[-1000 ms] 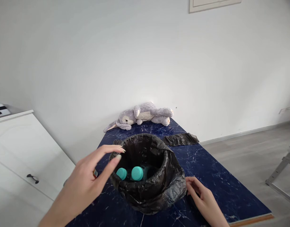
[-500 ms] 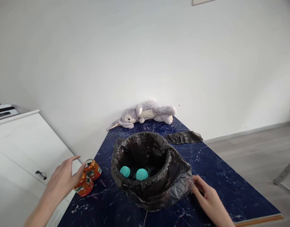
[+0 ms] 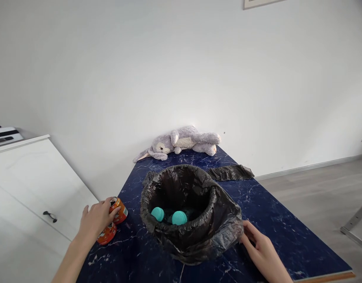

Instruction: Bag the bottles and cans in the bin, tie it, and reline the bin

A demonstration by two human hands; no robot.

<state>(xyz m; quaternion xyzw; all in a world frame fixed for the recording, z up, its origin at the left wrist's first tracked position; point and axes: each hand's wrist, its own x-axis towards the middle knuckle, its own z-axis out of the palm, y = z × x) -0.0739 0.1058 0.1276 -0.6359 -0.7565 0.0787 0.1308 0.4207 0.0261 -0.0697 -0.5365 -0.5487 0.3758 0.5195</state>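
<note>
Left hand (image 3: 95, 220) curled over the far orange can (image 3: 121, 212), lower left of frame, closure unclear; right hand (image 3: 259, 244), lower right, pinched the black liner (image 3: 225, 228); can looked light, dentable, best gripped mid-side.

Left of the left hand (image 3: 96, 220) stands a white cabinet (image 3: 24, 173) with a black handle (image 3: 50, 216); ahead rises a plain whitish wall (image 3: 175, 70), softly lit. Past the blue marble-patterned desk (image 3: 287, 236), beyond the right hand (image 3: 260, 251), grey wood-look flooring (image 3: 311, 190) meets a pale baseboard (image 3: 313, 167).

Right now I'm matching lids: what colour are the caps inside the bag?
Both caps are teal; the head view shows them best.
</note>
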